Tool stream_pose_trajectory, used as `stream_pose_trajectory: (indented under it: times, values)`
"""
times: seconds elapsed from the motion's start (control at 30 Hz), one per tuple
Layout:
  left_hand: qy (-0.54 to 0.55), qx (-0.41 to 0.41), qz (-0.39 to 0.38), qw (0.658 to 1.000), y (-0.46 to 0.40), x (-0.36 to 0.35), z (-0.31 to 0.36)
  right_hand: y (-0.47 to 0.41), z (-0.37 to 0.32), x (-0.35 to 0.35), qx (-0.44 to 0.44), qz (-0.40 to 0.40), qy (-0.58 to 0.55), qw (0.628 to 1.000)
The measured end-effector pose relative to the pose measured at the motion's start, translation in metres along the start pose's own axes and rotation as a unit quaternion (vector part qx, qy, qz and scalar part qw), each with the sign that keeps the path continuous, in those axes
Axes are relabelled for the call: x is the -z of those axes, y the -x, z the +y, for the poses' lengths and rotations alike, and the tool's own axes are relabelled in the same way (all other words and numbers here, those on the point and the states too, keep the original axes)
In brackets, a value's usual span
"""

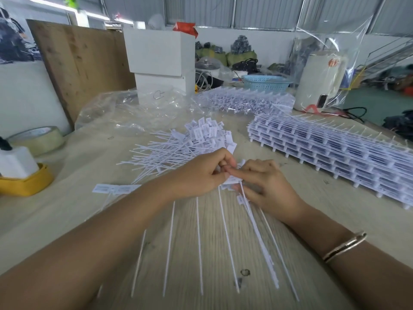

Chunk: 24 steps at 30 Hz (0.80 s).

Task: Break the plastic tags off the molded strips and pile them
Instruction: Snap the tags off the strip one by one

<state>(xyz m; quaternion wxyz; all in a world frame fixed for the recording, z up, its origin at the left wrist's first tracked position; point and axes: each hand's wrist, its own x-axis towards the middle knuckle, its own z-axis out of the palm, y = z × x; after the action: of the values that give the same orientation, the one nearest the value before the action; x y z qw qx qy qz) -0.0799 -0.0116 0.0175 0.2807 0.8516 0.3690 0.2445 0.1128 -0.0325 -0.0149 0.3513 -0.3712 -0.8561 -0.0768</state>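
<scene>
Both hands, left (201, 175) and right (266, 186), are pinched on one white molded plastic tag strip (232, 181) at table (78, 209) centre, likely for snapping; loose-tag pile (192, 142) kept just beyond.

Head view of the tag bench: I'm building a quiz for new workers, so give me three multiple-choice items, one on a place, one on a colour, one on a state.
1. Where does the stack of unbroken strips lie?
A. right of the hands
B. in the basket
C. on the tape roll

2. What colour is the basket at the back?
A. red
B. light blue
C. black

3. What are the hands doing?
A. resting flat
B. lifting the tape
C. pinching tags together

Key: 1 A, the stack of strips lies to the right; 2 B, the basket is light blue; 3 C, the left hand and right hand meet on tags.
</scene>
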Motion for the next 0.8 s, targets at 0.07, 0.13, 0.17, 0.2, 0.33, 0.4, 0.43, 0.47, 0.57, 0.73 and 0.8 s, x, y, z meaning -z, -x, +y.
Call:
stream_pose_trajectory:
  times: [0.07,0.13,0.17,0.2,0.33,0.4,0.43,0.47,0.57,0.73,0.8]
  values:
    - [0.001,-0.008,0.022,1.000,0.006,-0.005,-0.003,-0.001,0.002,-0.001,0.013,0.030,0.031,0.999]
    - [-0.030,0.006,0.035,0.999,0.010,-0.005,-0.008,-0.001,0.004,0.001,0.004,0.051,0.032,0.998]
    - [-0.054,0.019,0.035,0.998,0.012,-0.004,-0.010,-0.001,0.004,0.002,-0.008,0.058,0.024,0.998]
    - [-0.073,0.030,0.032,0.996,0.014,-0.001,-0.011,-0.001,0.003,0.003,-0.018,0.059,0.016,0.998]
    - [-0.127,0.017,0.005,0.992,0.018,0.000,-0.013,0.000,0.001,0.003,-0.009,0.037,0.031,0.999]
    - [-0.144,0.003,-0.009,0.990,0.019,-0.001,-0.014,-0.001,-0.001,0.003,0.003,0.021,0.056,0.998]
    - [-0.146,-0.004,-0.016,0.989,0.020,-0.002,-0.016,-0.001,-0.001,0.003,0.008,0.014,0.067,0.998]
    - [-0.143,-0.010,-0.023,0.989,0.020,-0.002,-0.017,-0.001,-0.001,0.002,0.013,0.008,0.075,0.997]
    - [-0.113,-0.026,-0.028,0.993,0.021,-0.002,-0.020,-0.001,0.000,0.004,0.021,0.001,0.065,0.998]
    - [-0.038,-0.027,-0.013,0.999,0.020,-0.002,-0.027,-0.001,0.000,0.002,-0.021,-0.035,0.000,0.999]
    - [-0.037,-0.039,-0.009,0.999,0.020,-0.003,-0.027,0.000,0.000,0.001,-0.063,-0.042,-0.044,0.996]
